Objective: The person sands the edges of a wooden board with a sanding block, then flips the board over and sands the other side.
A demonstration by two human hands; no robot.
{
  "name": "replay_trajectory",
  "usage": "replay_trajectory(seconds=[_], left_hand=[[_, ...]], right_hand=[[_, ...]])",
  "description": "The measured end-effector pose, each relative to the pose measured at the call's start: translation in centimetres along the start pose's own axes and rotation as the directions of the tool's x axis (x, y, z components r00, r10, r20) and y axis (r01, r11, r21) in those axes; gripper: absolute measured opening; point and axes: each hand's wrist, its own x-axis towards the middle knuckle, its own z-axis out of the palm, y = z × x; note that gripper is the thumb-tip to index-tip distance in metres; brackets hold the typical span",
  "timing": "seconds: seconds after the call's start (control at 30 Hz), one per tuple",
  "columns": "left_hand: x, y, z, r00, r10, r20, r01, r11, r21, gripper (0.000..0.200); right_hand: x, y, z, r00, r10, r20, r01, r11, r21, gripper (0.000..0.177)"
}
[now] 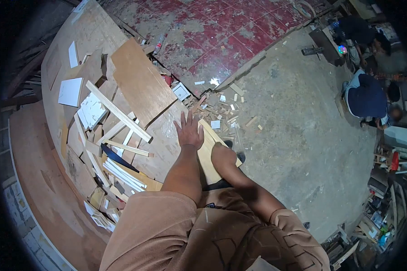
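Observation:
My left hand (188,132) lies with spread fingers at the left edge of a pale wooden board (206,163), on the near side of the plywood worktop. My right hand (224,158) is curled down over the same board, close to its right edge. Its fingers point away from me and are hidden, so what they grip cannot be made out. The board runs from near my waist to just beyond my hands. Small wood offcuts (215,124) are scattered on the floor past its far end.
To the left, the plywood worktop (160,156) carries wooden strips (117,110), white panels (70,91), a brown plywood sheet (142,83) and a long dark blue tool (117,158). On the right, a person in dark clothing (366,95) sits low. Scrap wood (371,226) is piled at lower right.

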Motion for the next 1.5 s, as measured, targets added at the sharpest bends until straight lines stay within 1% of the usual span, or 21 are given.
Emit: replay_trajectory(seconds=[0.03, 0.13, 0.17, 0.23, 0.33, 0.4, 0.47, 0.53, 0.57, 0.63, 0.67, 0.73, 0.77, 0.8, 0.9, 0.97, 1.07, 1.2, 1.33, 1.43, 1.5], left_hand=[[0.0, 0.0, -0.1, 1.0, 0.001, -0.003, -0.001, 1.0, -0.009, 0.052], [0.0, 0.0, -0.3, 0.999, 0.011, -0.03, -0.012, 1.0, -0.022, 0.052], [0.2, 0.0, -0.2, 0.999, 0.014, -0.031, -0.015, 0.999, -0.029, 0.052], [0.0, -0.1, 0.1, 0.999, 0.01, -0.031, -0.01, 1.0, -0.01, 0.053], [0.0, 0.0, -0.5, 0.999, 0.001, 0.033, -0.002, 1.0, 0.014, 0.053], [-0.1, -0.1, -0.3, 1.0, 0.008, 0.029, -0.008, 1.0, 0.021, 0.053], [0.2, -0.1, -0.2, 1.0, 0.01, 0.015, -0.011, 0.999, 0.035, 0.054], [0.1, -0.1, -0.2, 0.999, 0.002, 0.033, -0.003, 1.0, 0.013, 0.055], [0.1, -0.2, -0.2, 1.0, 0.005, 0.028, -0.006, 1.0, 0.016, 0.055], [0.1, -0.2, 0.0, 1.0, -0.008, 0.025, 0.008, 1.0, 0.025, 0.052], [-0.1, -0.1, 0.1, 1.0, 0.0, 0.031, 0.0, 1.0, 0.017, 0.052], [0.1, -0.1, 0.0, 1.0, -0.01, 0.028, 0.009, 1.0, 0.026, 0.053], [0.1, -0.2, 0.1, 0.999, -0.006, 0.034, 0.005, 0.999, 0.04, 0.054], [0.3, -0.3, 0.1, 0.999, -0.008, 0.032, 0.006, 0.999, 0.039, 0.054], [0.0, -0.1, 0.1, 1.0, -0.001, 0.024, 0.0, 0.999, 0.043, 0.053], [0.1, 0.0, -0.4, 0.997, -0.012, 0.071, 0.008, 0.999, 0.05, 0.052], [0.1, -0.2, -0.1, 1.0, -0.003, 0.026, 0.003, 1.0, 0.016, 0.051], [-0.3, -0.2, 0.0, 1.0, 0.002, 0.022, -0.002, 1.0, 0.007, 0.051], [0.1, -0.5, 0.5, 1.0, 0.008, 0.0, -0.008, 1.0, 0.007, 0.052], [-0.1, -0.4, 0.3, 1.0, -0.001, 0.011, 0.001, 1.0, 0.003, 0.053], [0.1, -0.3, 0.1, 1.0, -0.016, 0.025, 0.016, 1.0, 0.011, 0.053]], right_hand=[[0.6, -0.3, 0.2, 0.997, 0.055, 0.052, -0.056, 0.998, 0.02, 0.021], [-2.2, 2.2, 0.2, 0.998, 0.015, 0.064, -0.018, 0.999, 0.048, 0.021], [-3.7, 3.4, 0.2, 0.993, 0.072, 0.089, -0.075, 0.997, 0.029, 0.02], [-8.8, 4.9, -3.0, 0.989, -0.026, 0.145, 0.02, 0.999, 0.042, 0.022], [-12.0, 4.7, -6.2, 0.991, -0.003, 0.135, -0.01, 0.996, 0.094, 0.02], [-10.9, 4.9, -6.4, 0.969, -0.179, 0.173, 0.174, 0.984, 0.044, 0.017], [-7.3, 2.9, -3.7, 0.998, 0.017, 0.061, -0.019, 0.999, 0.028, 0.016], [-2.5, 2.2, 0.8, 0.997, 0.057, 0.044, -0.056, 0.998, -0.021, 0.017], [-2.0, 2.2, 0.6, 0.998, 0.056, 0.039, -0.056, 0.998, -0.018, 0.017], [-1.8, 2.2, 0.3, 0.985, 0.098, 0.144, -0.097, 0.995, -0.014, 0.022], [-2.8, 3.0, 0.0, 0.983, 0.11, 0.145, -0.109, 0.994, -0.017, 0.022], [-6.0, 5.3, -1.8, 0.979, 0.099, 0.178, -0.112, 0.991, 0.066, 0.022], [-7.8, 5.5, -2.9, 0.969, 0.091, 0.23, -0.104, 0.994, 0.045, 0.022], [-9.1, 5.2, -4.1, 0.956, 0.082, 0.283, -0.093, 0.995, 0.027, 0.022], [-10.6, 2.9, -7.5, 0.949, 0.102, 0.3, -0.117, 0.993, 0.033, 0.021], [-8.2, 2.7, -5.1, 0.959, 0.108, 0.264, -0.125, 0.991, 0.048, 0.022], [-2.7, 1.8, -0.9, 0.97, 0.128, 0.205, -0.139, 0.989, 0.039, 0.026], [-2.1, 2.4, -0.1, 0.972, 0.144, 0.187, -0.152, 0.988, 0.028, 0.026], [-8.0, 3.7, -5.0, 0.926, 0.153, 0.345, -0.16, 0.987, -0.006, 0.025], [-9.9, 2.5, -10.0, 0.925, 0.113, 0.362, -0.107, 0.994, -0.034, 0.026], [-9.3, 2.8, -8.6, 0.934, 0.117, 0.337, -0.108, 0.993, -0.048, 0.025]])
